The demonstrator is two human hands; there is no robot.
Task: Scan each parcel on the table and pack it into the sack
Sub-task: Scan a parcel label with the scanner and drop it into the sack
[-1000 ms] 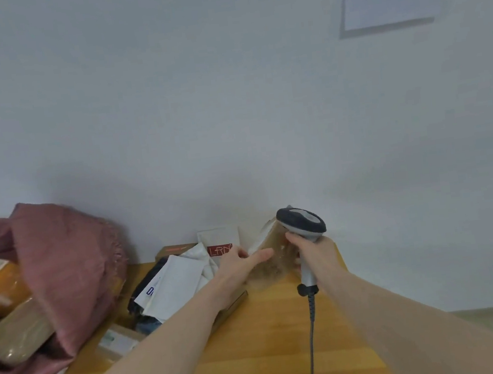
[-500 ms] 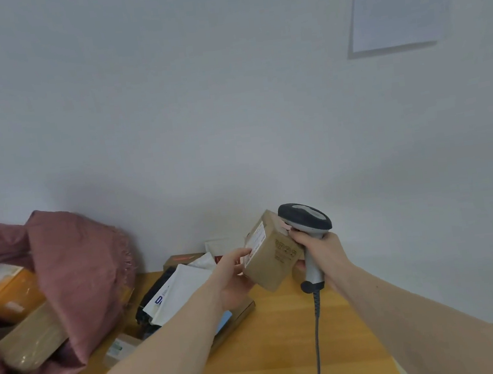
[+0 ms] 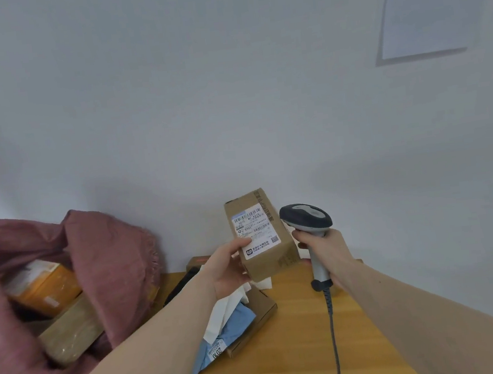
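My left hand (image 3: 228, 267) grips a small brown cardboard parcel (image 3: 263, 234) in the air above the table, its white barcode label turned toward me. Just to its right, my right hand (image 3: 326, 250) grips the handle of a grey and black barcode scanner (image 3: 306, 220), whose head sits beside the parcel's right edge. A dusty-pink sack (image 3: 109, 264) lies open at the left, with an orange parcel (image 3: 43, 287) and a tan wrapped parcel (image 3: 71, 333) inside it.
On the wooden table (image 3: 303, 349), under my left forearm, lie several parcels: a flat brown box (image 3: 254, 318), a light blue bag (image 3: 225, 337), white mailers (image 3: 228, 308) and a dark item. The scanner cable (image 3: 333, 330) runs toward me. A paper sign (image 3: 433, 2) hangs on the wall.
My left hand has lifted the brown parcel off the pile and turned it so the label faces me. The right hand has kept the scanner beside it.
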